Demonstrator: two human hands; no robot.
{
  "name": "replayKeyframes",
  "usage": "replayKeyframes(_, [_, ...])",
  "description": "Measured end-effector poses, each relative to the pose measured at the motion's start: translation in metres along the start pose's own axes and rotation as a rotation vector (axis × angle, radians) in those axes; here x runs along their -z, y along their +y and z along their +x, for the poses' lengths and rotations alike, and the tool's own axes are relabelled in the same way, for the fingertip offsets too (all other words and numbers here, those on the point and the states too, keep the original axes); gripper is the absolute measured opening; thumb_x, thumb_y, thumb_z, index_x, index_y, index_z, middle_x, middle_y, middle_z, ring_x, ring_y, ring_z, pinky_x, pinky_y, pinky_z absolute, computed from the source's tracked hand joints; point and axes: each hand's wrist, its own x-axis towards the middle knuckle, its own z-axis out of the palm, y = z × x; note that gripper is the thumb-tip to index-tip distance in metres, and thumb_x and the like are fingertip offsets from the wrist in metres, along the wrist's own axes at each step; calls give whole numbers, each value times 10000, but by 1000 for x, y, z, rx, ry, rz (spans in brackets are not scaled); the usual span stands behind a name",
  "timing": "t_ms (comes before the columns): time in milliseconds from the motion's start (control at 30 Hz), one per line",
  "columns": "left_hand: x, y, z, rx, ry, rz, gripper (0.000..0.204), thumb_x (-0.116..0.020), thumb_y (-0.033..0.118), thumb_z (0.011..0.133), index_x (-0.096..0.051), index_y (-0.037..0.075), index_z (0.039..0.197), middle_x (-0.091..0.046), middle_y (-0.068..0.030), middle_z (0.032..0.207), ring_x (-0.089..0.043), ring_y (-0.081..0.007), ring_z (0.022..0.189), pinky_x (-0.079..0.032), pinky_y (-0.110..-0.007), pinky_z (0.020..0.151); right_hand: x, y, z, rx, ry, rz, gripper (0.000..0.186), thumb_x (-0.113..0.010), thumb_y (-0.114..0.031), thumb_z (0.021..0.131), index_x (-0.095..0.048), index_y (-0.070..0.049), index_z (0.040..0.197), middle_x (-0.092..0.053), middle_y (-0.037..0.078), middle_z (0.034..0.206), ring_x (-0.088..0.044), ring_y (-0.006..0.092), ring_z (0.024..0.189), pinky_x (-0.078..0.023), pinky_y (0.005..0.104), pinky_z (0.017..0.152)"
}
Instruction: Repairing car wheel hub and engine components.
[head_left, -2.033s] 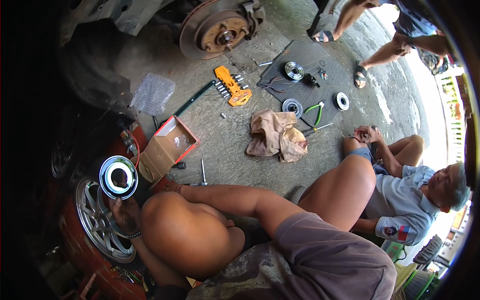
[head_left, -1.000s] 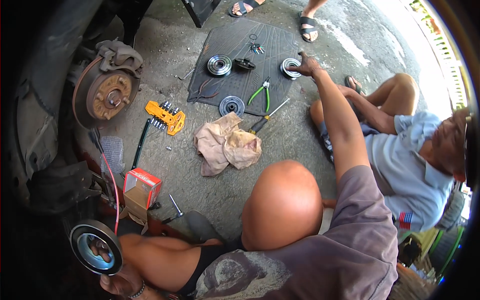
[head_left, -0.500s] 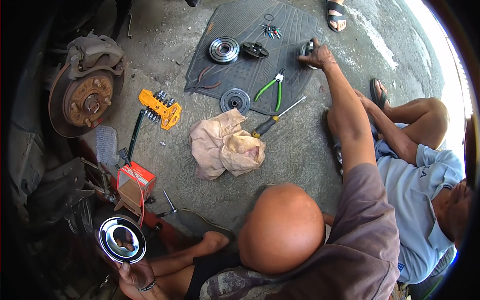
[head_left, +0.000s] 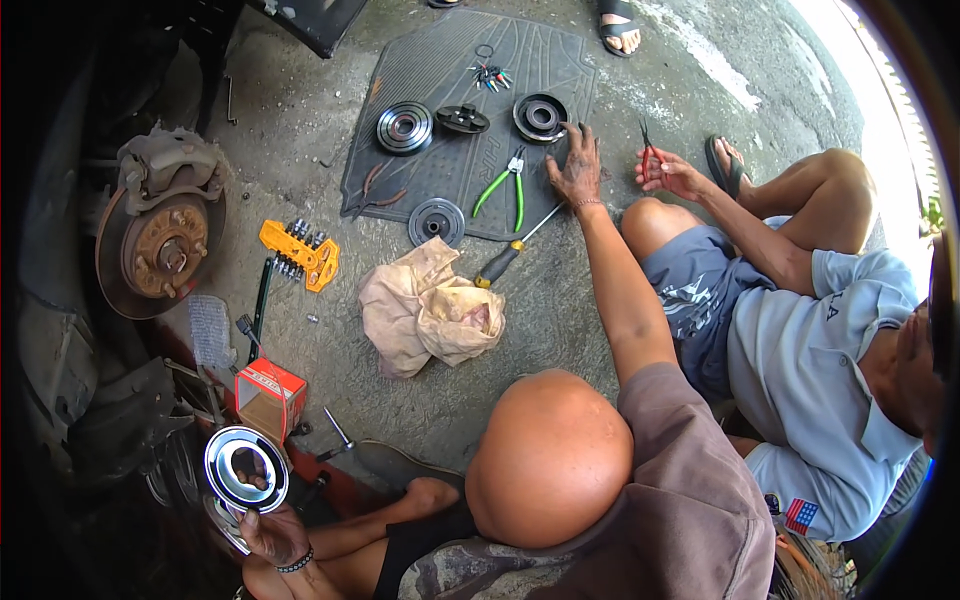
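Note:
My left hand (head_left: 272, 535) grips a shiny chrome, ring-shaped metal pulley (head_left: 216, 482) by its lower edge. Fingertips show through its centre hole. My right hand (head_left: 577, 170) is stretched out with fingers apart, just beside a dark round metal part with a deep ring-shaped channel (head_left: 522, 124). That part lies on a black ribbed mat (head_left: 440, 55). Left of it are a flat dark disc plate (head_left: 462, 119) and a silver grooved pulley (head_left: 404, 127). Green-handled pliers (head_left: 519, 200) and a yellow-and-black screwdriver (head_left: 499, 262) lie near my right hand.
A co-worker's hand (head_left: 672, 178) holds red-handled pliers (head_left: 648, 160) at the right. A brown cloth (head_left: 395, 315) lies mid-floor. At the left are a brake disc (head_left: 122, 255), a yellow socket holder (head_left: 322, 262) and a red box (head_left: 272, 392). Another round plate (head_left: 436, 222) lies on the mat.
My right hand has let go of the dark round part, which now lies further left on the mat, and drawn back toward me. The co-worker's red-handled pliers have come into sight.

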Motion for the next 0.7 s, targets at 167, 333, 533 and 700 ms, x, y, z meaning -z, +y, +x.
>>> replayKeyframes(167, [4, -5, -1, 41, 36, 18, 542, -567, 52, 832, -442, -51, 1350, -533, -175, 1338, -565, -286, 1187, -423, -387, 1078, 16, -27, 25, 151, 48, -228, 714, -691, -424, 783, -410, -169, 1387, -273, 277, 1489, -260, 424, 1403, -191, 547, 1152])
replayKeyframes(333, [5, -16, 0, 46, 58, 15, 544, -561, 47, 831, -441, -50, 1353, -531, -172, 1343, -565, -287, 1190, -426, -388, 1076, 10, -25, 29, 111, 148, -216, 768, -686, -520, 771, -403, -138, 1374, -248, 286, 1501, -263, 423, 1404, -179, 549, 1153])
replayKeyframes(533, [2, -16, 1, 78, -1, 0, 515, -584, 70, 836, -471, -54, 1322, -536, -174, 1340, -526, -245, 1234, -383, -382, 1102, -14, 3, 8, 61, -8, -447, 862, -513, -764, 774, -469, -185, 1411, -212, 220, 1557, -228, 409, 1429, -126, 567, 1160])
replayKeyframes(700, [-5, -21, 2, 96, -5, -5, 521, -587, 76, 835, -467, -57, 1324, -549, -174, 1324, -536, -243, 1222, -384, -382, 1099, -11, 1, 11, 72, -31, -463, 875, -510, -777, 764, -484, -176, 1399, -203, 227, 1559, -235, 407, 1428, -129, 568, 1158])
